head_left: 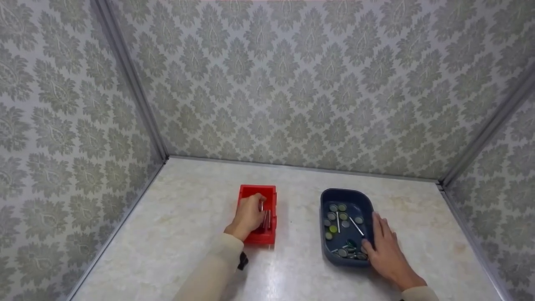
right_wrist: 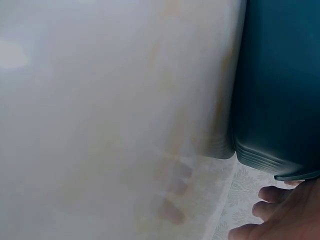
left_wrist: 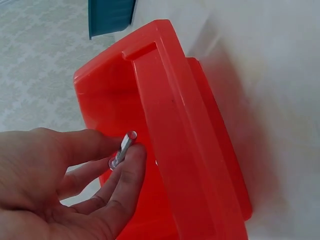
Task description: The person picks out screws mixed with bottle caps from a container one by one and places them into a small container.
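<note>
My left hand (head_left: pixel 249 214) is inside a red plastic bin (head_left: pixel 258 239), pinching a short silver metal pin (left_wrist: pixel 122 150) between thumb and fingers. One end of this pin is wider, like a flat head. Other silver pins (head_left: pixel 268 219) lie in the bin beside the hand. My right hand (head_left: pixel 388 253) lies along the right side of a dark blue box (head_left: pixel 334 261), its fingers fairly straight outside and the thumb over the rim. In the box are several round caps (head_left: pixel 333 228) and loose metal pins (head_left: pixel 356 226). The right wrist view shows mainly the box's outer wall.
Both containers stand on a pale marbled table (head_left: pixel 296 234), with a gap between them. Patterned wall panels (head_left: pixel 284 83) enclose the back and both sides. Metal strips (head_left: pixel 292 167) run along the table's edges.
</note>
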`<state>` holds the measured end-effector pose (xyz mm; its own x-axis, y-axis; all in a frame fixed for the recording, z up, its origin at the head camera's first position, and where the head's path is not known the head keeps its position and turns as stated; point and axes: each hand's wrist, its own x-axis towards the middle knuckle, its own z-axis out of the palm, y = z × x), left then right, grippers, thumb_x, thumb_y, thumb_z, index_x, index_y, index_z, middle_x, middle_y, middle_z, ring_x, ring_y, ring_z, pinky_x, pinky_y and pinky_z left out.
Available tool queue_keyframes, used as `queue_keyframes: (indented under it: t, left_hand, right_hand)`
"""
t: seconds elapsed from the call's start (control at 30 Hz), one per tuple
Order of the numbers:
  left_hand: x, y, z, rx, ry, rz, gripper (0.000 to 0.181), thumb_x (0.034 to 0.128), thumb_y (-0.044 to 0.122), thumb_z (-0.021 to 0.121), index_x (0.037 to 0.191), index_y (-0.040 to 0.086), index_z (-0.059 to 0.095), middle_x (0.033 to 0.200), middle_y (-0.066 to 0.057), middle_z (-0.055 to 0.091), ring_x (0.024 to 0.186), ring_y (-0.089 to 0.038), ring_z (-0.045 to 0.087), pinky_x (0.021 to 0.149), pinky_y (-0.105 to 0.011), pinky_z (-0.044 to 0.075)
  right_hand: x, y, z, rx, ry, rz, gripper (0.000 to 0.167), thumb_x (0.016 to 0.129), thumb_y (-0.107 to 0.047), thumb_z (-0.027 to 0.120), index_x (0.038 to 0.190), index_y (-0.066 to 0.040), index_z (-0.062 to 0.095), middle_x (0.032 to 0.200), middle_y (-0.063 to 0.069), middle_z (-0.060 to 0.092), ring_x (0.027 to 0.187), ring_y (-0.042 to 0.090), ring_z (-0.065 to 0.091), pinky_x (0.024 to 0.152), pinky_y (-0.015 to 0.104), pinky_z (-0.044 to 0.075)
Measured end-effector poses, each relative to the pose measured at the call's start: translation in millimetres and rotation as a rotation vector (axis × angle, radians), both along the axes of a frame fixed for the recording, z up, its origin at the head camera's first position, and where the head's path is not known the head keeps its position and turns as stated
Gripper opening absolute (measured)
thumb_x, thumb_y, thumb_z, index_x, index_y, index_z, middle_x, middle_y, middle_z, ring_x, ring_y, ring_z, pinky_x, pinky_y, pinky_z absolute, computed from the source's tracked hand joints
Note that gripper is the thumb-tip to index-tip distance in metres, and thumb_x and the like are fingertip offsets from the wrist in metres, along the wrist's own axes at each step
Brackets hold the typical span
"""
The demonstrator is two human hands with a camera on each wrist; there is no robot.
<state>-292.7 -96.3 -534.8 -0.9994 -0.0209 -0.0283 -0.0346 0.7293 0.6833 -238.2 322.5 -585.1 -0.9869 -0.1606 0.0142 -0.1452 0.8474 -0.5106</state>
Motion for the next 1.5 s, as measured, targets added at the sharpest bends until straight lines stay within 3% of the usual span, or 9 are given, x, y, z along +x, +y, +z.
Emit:
queue_keyframes:
  t: [0.13, 0.3, 0.43, 0.57, 0.73, 1.03, 1.27, 1.5]
  left_hand:
    - [-2.7, 2.1, -0.3, -0.027, -0.032, -0.005, 0.043, 0.1072, -0.001, 0.078, 0.149, 0.003, 0.073, 0.141, -0.020, 0.081, 0.114, -0.027, 0.072, 0.117, -0.056, 0.065]
    - [-5.9, 4.1, 0.4, -0.055, -0.069, -0.007, 0.040, 0.1083, -0.001, 0.076, 0.148, 0.004, 0.074, 0.137, -0.019, 0.082, 0.112, -0.027, 0.072, 0.115, -0.056, 0.066]
    - [-6.3, 5.5, 3.4, -0.051, -0.096, 0.012, 0.042, 0.1075, -0.004, 0.074, 0.148, 0.005, 0.074, 0.144, -0.018, 0.080, 0.124, -0.029, 0.073, 0.119, -0.059, 0.063]
    - [-6.0, 5.5, 5.8, -0.064, -0.057, 0.015, 0.042, 0.1079, -0.002, 0.075, 0.149, 0.005, 0.074, 0.150, -0.017, 0.078, 0.136, -0.031, 0.072, 0.123, -0.060, 0.060]
    - [-3.6, 7.2, 10.5, -0.055, 0.018, 0.015, 0.037, 0.1092, 0.005, 0.077, 0.146, 0.005, 0.076, 0.149, -0.017, 0.078, 0.138, -0.030, 0.072, 0.122, -0.057, 0.061]
    - [11.9, 17.0, 12.2, -0.043, 0.188, 0.013, 0.032, 0.1081, 0.011, 0.082, 0.139, 0.007, 0.079, 0.137, -0.016, 0.078, 0.125, -0.028, 0.075, 0.111, -0.052, 0.068]
    - [29.6, 33.8, 13.9, -0.053, 0.266, -0.031, 0.032, 0.1055, 0.019, 0.086, 0.137, 0.014, 0.080, 0.134, -0.010, 0.079, 0.114, -0.022, 0.077, 0.105, -0.045, 0.071]
    - [42.4, 57.4, 14.3, -0.104, 0.388, -0.135, 0.023, 0.1071, 0.020, 0.083, 0.130, 0.018, 0.085, 0.128, -0.007, 0.082, 0.111, -0.021, 0.077, 0.103, -0.040, 0.071]
  right_hand:
    - [-0.5, 0, 0.0, -0.003, -0.005, -0.002, 0.091, 0.122, -0.031, 0.058, 0.185, 0.001, 0.001, 0.191, 0.037, 0.005, 0.177, 0.065, 0.005, 0.137, 0.089, 0.008]
    - [-0.5, 0, 0.6, 0.000, -0.005, -0.004, 0.091, 0.122, -0.032, 0.058, 0.185, 0.001, 0.002, 0.190, 0.039, 0.005, 0.176, 0.066, 0.007, 0.137, 0.089, 0.008]
    - [-1.4, 0, -0.1, -0.001, -0.006, -0.005, 0.090, 0.122, -0.032, 0.057, 0.185, 0.001, 0.002, 0.190, 0.040, 0.004, 0.176, 0.066, 0.008, 0.137, 0.089, 0.008]
    - [-0.8, 1, -1.2, 0.004, 0.022, -0.002, 0.090, 0.121, -0.029, 0.058, 0.184, 0.003, 0.003, 0.189, 0.041, 0.008, 0.175, 0.067, 0.009, 0.136, 0.090, 0.010]
    - [-0.1, 1, -0.9, 0.014, 0.040, -0.007, 0.090, 0.121, -0.028, 0.059, 0.184, 0.004, 0.005, 0.189, 0.041, 0.010, 0.175, 0.067, 0.012, 0.136, 0.090, 0.012]
    - [0.6, -1, -0.7, 0.002, -0.004, -0.011, 0.091, 0.121, -0.030, 0.057, 0.186, -0.001, 0.000, 0.191, 0.037, 0.006, 0.177, 0.065, 0.005, 0.138, 0.088, 0.006]
    - [0.9, -2, 0.2, 0.008, -0.014, -0.007, 0.091, 0.121, -0.030, 0.057, 0.186, -0.002, -0.001, 0.191, 0.036, 0.005, 0.177, 0.064, 0.004, 0.138, 0.087, 0.006]
    - [1.6, 0, -0.2, 0.013, 0.034, -0.002, 0.090, 0.120, -0.028, 0.059, 0.185, 0.001, 0.004, 0.190, 0.039, 0.011, 0.175, 0.067, 0.010, 0.136, 0.090, 0.011]
